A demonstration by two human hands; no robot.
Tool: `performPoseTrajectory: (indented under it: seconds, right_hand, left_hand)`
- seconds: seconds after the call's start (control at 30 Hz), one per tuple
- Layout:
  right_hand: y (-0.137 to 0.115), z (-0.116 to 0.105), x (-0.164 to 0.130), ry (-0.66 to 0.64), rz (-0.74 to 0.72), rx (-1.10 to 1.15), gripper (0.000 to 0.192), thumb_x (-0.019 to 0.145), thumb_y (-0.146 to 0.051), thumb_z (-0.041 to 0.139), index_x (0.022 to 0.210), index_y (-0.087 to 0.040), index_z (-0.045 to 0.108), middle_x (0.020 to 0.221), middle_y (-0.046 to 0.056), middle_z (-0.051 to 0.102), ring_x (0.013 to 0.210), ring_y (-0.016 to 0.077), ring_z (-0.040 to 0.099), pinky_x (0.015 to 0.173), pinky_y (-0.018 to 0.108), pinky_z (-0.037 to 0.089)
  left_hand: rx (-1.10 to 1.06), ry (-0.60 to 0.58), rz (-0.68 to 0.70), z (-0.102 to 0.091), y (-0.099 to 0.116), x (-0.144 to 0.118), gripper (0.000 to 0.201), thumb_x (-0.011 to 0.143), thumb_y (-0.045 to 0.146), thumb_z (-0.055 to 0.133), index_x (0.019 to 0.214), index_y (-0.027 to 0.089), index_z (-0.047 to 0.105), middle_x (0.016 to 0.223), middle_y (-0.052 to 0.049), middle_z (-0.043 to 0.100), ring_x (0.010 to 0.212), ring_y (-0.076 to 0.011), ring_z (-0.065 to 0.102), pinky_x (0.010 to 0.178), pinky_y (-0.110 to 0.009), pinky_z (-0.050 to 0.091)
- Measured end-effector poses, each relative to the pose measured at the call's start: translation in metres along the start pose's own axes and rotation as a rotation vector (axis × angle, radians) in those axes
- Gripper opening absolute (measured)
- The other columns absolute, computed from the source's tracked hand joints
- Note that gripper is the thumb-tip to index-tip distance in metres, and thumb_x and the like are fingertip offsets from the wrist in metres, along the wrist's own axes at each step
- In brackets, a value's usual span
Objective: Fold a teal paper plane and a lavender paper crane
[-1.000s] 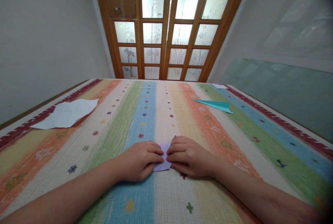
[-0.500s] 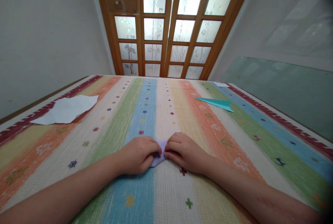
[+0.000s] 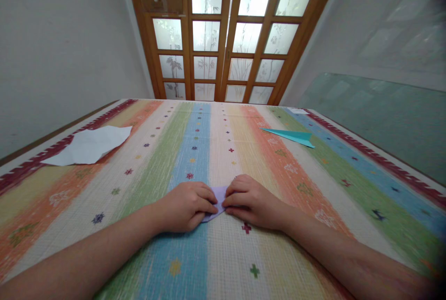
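Observation:
A small piece of folded purple paper lies on the striped tablecloth, between my two hands and partly covered by them. My left hand is closed on its left side, the fingers pressing over the paper. On the other side, my right hand pinches the right edge with bent fingers. Both palms and much of the paper's outline are hidden from above.
A teal paper plane rests farther off to the right. At the left lies a creased white sheet of paper. The patterned tablecloth covers the table, with a wooden glass-paned door beyond its far edge.
My right hand has shifted slightly to the right along the purple paper, so more of it shows. The fingers of my left hand reach a little farther over it.

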State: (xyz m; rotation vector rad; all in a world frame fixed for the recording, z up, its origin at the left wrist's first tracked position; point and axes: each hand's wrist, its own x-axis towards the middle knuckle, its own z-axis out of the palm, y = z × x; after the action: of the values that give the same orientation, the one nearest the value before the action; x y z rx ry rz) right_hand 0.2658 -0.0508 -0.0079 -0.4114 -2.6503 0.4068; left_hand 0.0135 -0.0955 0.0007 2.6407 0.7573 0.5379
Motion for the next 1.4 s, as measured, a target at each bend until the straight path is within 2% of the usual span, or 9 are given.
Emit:
performPoseTrajectory:
  seconds: [0.3, 0.5, 0.77, 1.03, 1.4]
  right_hand:
    - [0.003, 0.002, -0.002, -0.02, -0.032, -0.031, 0.017, 0.096, -0.026, 0.057, 0.103, -0.023, 0.071, 0.098, 0.004, 0.071, 0.09, 0.0176, 0.061, 0.085, 0.037, 0.042]
    - [0.0, 0.001, -0.001, -0.021, -0.011, -0.024, 0.016, 0.096, -0.026, 0.056, 0.097, -0.021, 0.071, 0.093, 0.004, 0.071, 0.088, 0.0176, 0.061, 0.084, 0.036, 0.042]
    - [-0.006, 0.001, 0.003, -0.007, 0.074, -0.129, 0.018, 0.096, -0.031, 0.054, 0.094, -0.02, 0.067, 0.087, 0.005, 0.068, 0.086, 0.0207, 0.058, 0.086, 0.04, 0.041]
    - [-0.009, 0.002, 0.007, 0.011, 0.142, -0.108, 0.015, 0.093, -0.029, 0.058, 0.087, -0.018, 0.065, 0.107, 0.008, 0.066, 0.101, 0.0219, 0.058, 0.094, 0.04, 0.042]
    - [-0.008, 0.004, 0.009, -0.018, 0.194, -0.077, 0.013, 0.093, -0.027, 0.059, 0.088, -0.018, 0.065, 0.11, 0.007, 0.067, 0.103, 0.0216, 0.058, 0.094, 0.04, 0.041]
  left_hand:
    - [-0.026, -0.02, -0.011, 0.001, -0.003, -0.002, 0.048, 0.071, 0.003, 0.05, 0.113, 0.015, 0.071, 0.111, -0.007, 0.072, 0.105, -0.0211, 0.064, 0.1, -0.036, 0.047]
    - [-0.014, -0.008, 0.033, 0.0, -0.003, -0.002, 0.043, 0.079, 0.006, 0.051, 0.116, 0.018, 0.07, 0.113, -0.006, 0.072, 0.107, -0.0206, 0.063, 0.1, -0.035, 0.046]
    - [0.019, -0.04, -0.013, -0.001, -0.001, -0.001, 0.038, 0.081, 0.009, 0.053, 0.113, 0.02, 0.071, 0.113, -0.005, 0.071, 0.104, -0.0208, 0.064, 0.097, -0.036, 0.048]
    - [0.01, -0.049, -0.024, 0.0, -0.001, -0.001, 0.046, 0.076, 0.006, 0.052, 0.117, 0.018, 0.069, 0.112, -0.006, 0.072, 0.105, -0.0213, 0.064, 0.098, -0.036, 0.047]
    - [0.011, -0.057, -0.032, -0.001, 0.001, 0.0, 0.044, 0.076, 0.006, 0.053, 0.114, 0.018, 0.07, 0.112, -0.006, 0.072, 0.104, -0.0216, 0.065, 0.096, -0.036, 0.048]
